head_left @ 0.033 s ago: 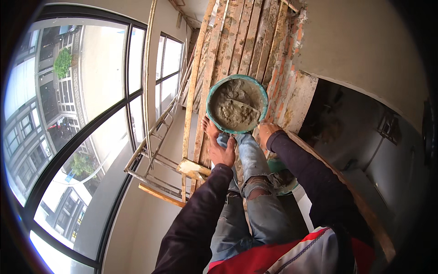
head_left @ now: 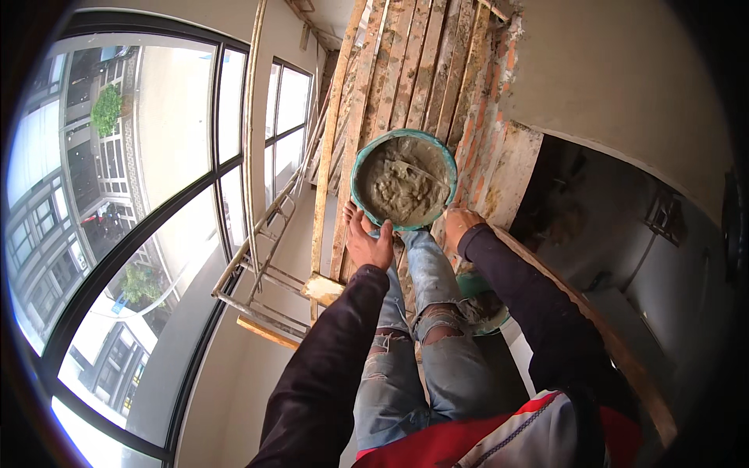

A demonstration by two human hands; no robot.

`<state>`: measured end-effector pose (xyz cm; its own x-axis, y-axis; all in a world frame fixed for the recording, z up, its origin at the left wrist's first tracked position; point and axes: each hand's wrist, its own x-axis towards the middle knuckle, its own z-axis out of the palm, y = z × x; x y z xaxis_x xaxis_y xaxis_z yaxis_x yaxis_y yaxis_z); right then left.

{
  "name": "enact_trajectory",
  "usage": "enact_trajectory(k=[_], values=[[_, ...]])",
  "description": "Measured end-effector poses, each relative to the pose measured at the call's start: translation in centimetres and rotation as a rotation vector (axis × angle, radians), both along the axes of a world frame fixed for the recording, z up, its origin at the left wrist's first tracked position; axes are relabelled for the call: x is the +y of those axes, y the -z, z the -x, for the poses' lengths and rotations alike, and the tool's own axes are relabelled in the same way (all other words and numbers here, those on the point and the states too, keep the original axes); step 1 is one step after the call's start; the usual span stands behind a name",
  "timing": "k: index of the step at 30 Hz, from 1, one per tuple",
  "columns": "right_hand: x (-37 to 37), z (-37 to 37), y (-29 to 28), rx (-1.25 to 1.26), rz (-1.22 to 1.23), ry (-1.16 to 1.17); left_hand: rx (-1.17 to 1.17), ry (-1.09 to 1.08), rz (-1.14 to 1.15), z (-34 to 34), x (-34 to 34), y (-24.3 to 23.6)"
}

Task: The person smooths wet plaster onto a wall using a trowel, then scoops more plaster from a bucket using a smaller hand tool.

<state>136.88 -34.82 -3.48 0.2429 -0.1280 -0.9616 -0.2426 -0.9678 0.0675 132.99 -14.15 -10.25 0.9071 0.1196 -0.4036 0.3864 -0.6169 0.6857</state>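
Observation:
A round green tub point(head_left: 356, 168) full of wet grey mortar point(head_left: 402, 187) sits on the planks just beyond my knees. A thin straight edge shows in the mortar; what it belongs to is mostly buried. My left hand point(head_left: 370, 245) is at the tub's near left rim, thumb against it and the other fingers partly hidden beside it. Closed at the near right rim is my right hand point(head_left: 462, 226); what lies inside its fingers is hidden. My bare toes show beside the left hand.
Worn wooden planks point(head_left: 413, 66) run away from me, with exposed brick along their right side. Scaffold bars point(head_left: 261, 273) stand at the left, before a large window point(head_left: 179, 195). A dark opening point(head_left: 593, 210) lies to the right. Another green container point(head_left: 476, 290) is partly hidden by my leg.
My left hand has moved forward and left onto the tub's rim. The mortar's surface and the thin edge in it have shifted slightly. My right hand has barely moved.

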Motion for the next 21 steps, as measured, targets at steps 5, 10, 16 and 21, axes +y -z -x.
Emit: enact_trajectory(k=[5, 10, 16, 21], values=[[-1.3, -3.8, 8.6, -0.091, 0.047, 0.31, 0.001, 0.243, -0.047, -11.8, -2.1, 6.5], [-1.2, -1.3, 14.2, -0.189, -0.009, 0.21, 0.117, 0.248, 0.058, -11.5, -7.5, 4.2], [-1.4, 2.8, 1.8, -0.182, -0.058, 0.432, 0.324, 0.488, 0.123, -5.8, -8.9, -4.5], [-0.3, 6.3, -9.0, -0.241, -0.077, 0.439, 0.229, 0.452, 0.032, -5.8, -6.7, -8.8]])
